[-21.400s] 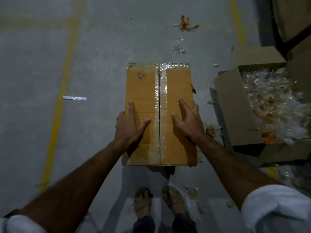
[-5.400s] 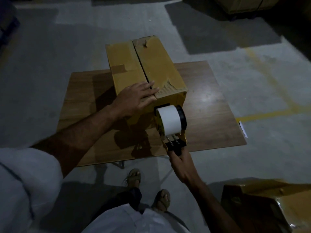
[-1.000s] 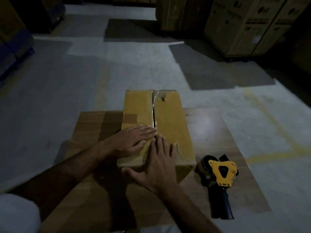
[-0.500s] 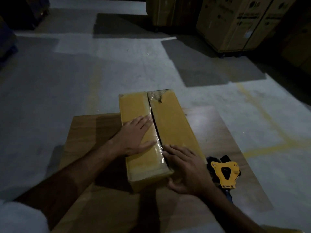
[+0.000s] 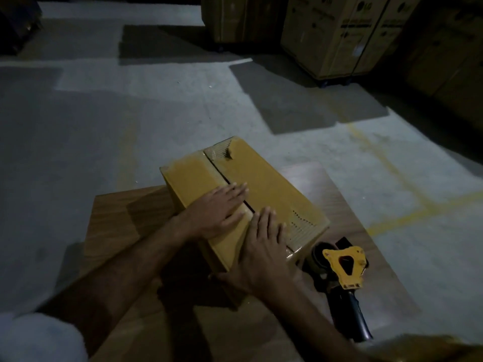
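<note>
Low brown wooden table (image 5: 125, 218): flat, open left hand (image 5: 218, 211) and right hand (image 5: 264, 253) press rectangular yellow-brown cardboard box (image 5: 264, 184); yellow-and-black tape dispenser (image 5: 342, 267) at 3 o'clock.

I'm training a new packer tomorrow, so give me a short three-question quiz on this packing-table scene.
1. True or false: the tape dispenser lies on the table, and neither hand touches it.
2. Where do the left hand and the right hand rest? A) on the cardboard box, beside its top seam; B) on the floor; C) on the dispenser's handle.
3. Fill in: from the person's own side, the tape dispenser lies to the box's ____.
Key: 1 true; 2 A; 3 right.
</note>
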